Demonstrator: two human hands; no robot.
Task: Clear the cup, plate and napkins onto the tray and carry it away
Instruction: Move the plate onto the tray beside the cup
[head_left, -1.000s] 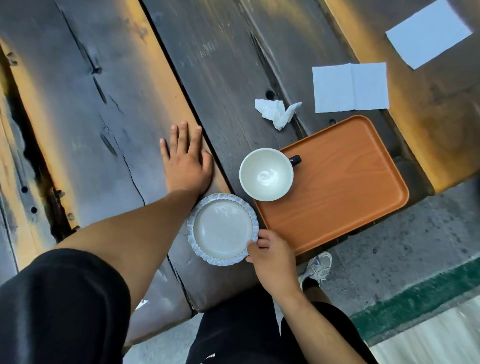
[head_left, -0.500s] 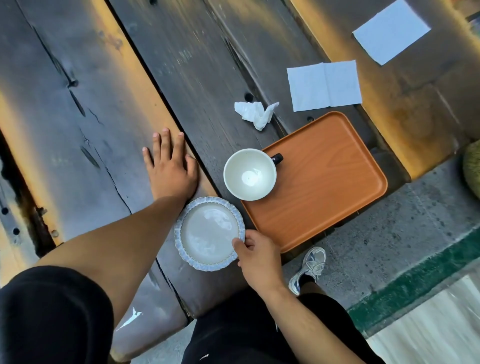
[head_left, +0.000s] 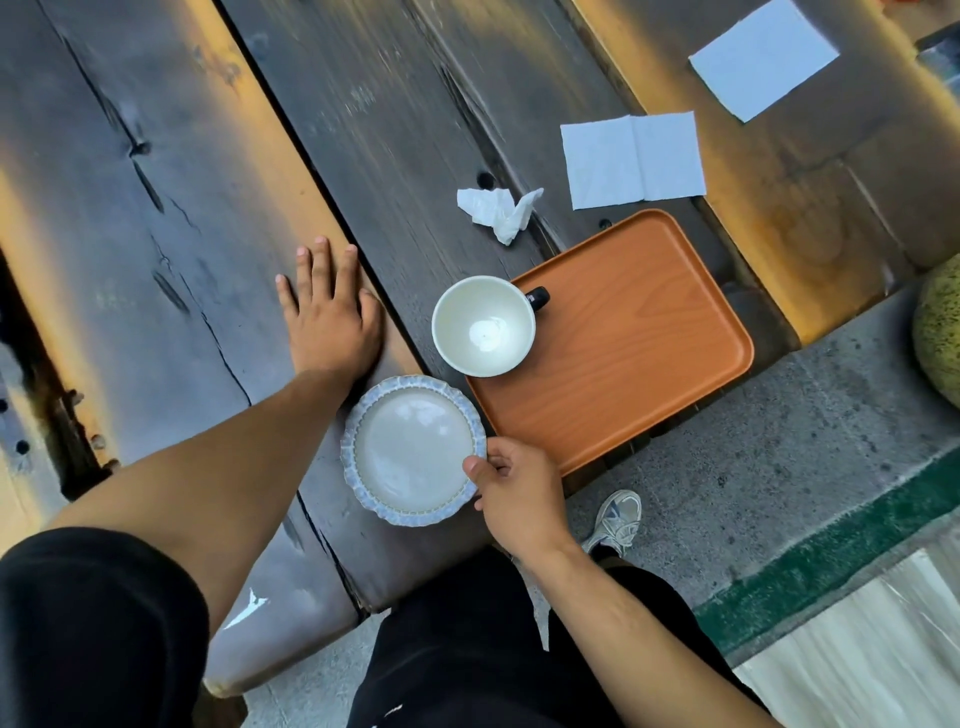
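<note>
Right hand (head_left: 519, 488) pinches rim of plate (head_left: 413, 449) at frame center-bottom, on table (head_left: 156, 208). Left hand (head_left: 330, 317) flat, fingers spread, just upper left. Cup (head_left: 483, 325) sits on tray (head_left: 634, 343) corner (handle toward frame right). Crumpled napkin (head_left: 498, 210) + folded napkin (head_left: 634, 158) above the tray.

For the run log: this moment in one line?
right hand grips plate rim | left hand flat on table | tray bare
</note>
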